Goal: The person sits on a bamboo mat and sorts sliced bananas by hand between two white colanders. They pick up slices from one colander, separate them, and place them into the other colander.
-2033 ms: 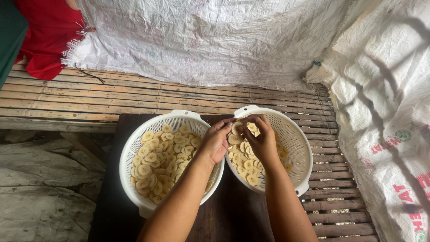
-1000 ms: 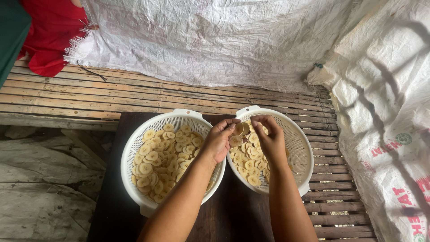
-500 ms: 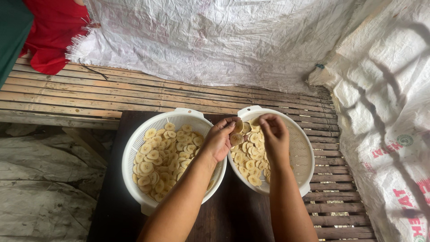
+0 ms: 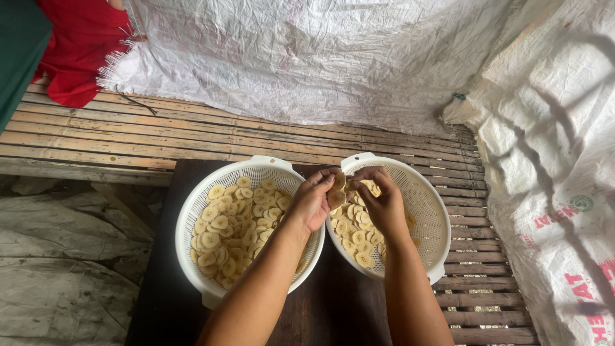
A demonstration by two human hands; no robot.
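— Where the two white colanders meet over the dark counter [image 4: 333, 307], what are the hands doing?

— Both sit right at that seam. The left hand [image 4: 314, 202] hangs over the inner rim of the left colander [image 4: 192, 211], fingers curled onto a small cluster of banana slices [image 4: 337, 192]. The right hand [image 4: 383, 204] is over the right colander [image 4: 435, 211], fingers bent in and pinching the same cluster from the other side. I think several slices are stuck together there, though the fingers hide most of them.

— And the rest of the slices?

— A loose heap [image 4: 234, 221] fills the left colander; a smaller pile [image 4: 355, 240] lies in the right one, toward its inner side, with bare mesh along its outer wall.

— How much room around them?

— The colanders touch each other and nearly span the counter's width; the left rim reaches close to the counter's left edge, and the right one overhangs the right edge above the bamboo slat platform [image 4: 192, 131]. The counter's near part, between the forearms, is bare. Beyond the far edge, the slats run to a white woven tarp [image 4: 320, 57], with a red cloth [image 4: 77, 45] at the far left corner.
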